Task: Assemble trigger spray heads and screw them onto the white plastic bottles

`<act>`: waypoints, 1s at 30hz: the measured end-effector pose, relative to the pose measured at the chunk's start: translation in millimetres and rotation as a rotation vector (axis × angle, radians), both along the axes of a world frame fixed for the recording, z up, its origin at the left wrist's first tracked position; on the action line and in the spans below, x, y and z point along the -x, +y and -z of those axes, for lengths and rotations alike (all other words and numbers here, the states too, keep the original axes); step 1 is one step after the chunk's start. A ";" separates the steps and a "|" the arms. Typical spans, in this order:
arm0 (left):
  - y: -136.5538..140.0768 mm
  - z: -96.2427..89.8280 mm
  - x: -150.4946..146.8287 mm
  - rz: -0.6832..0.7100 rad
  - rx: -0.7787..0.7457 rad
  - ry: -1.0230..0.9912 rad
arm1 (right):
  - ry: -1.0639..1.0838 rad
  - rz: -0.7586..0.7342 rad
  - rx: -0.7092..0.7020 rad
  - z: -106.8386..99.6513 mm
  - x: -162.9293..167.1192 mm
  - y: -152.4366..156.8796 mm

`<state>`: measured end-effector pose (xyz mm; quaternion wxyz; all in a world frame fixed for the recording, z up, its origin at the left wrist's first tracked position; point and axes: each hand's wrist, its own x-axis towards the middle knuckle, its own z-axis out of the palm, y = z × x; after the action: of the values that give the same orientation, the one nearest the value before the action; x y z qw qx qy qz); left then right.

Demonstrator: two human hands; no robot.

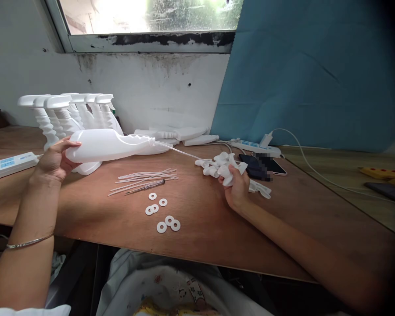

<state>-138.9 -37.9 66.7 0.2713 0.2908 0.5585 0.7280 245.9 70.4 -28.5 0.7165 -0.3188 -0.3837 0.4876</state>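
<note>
My left hand (pixel 57 160) is closed around the base of a white plastic bottle (pixel 102 145), which lies nearly level in the air with its threaded neck pointing right. In my right hand (pixel 237 188) is a white trigger spray head (pixel 228 173). A thin clear dip tube (pixel 181 152) runs from the spray head to the bottle's mouth; whether its tip is inside I cannot tell. Other white spray heads (pixel 210 169) lie on the table beside and behind my right hand. Loose tubes (pixel 145 176), a screwdriver (pixel 148 187) and several white ring washers (pixel 161 227) lie between my hands.
Several bottles with spray heads (pixel 57 103) stand at the back left. More bottles (pixel 194 134) lie along the wall. Power strips (pixel 11 166) sit at the left and back right, with a white cable (pixel 303 151). Phones (pixel 263 166) lie behind my right hand on the brown table (pixel 200 237).
</note>
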 end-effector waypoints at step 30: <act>28.3 43.0 -63.9 0.512 0.195 0.106 | -0.563 -0.236 -0.286 6.4 8.5 -33.8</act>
<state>-75.1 -9.6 23.8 0.4437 0.4326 0.5475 0.5624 237.4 36.6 -34.8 0.5585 -0.2907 -0.6653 0.4013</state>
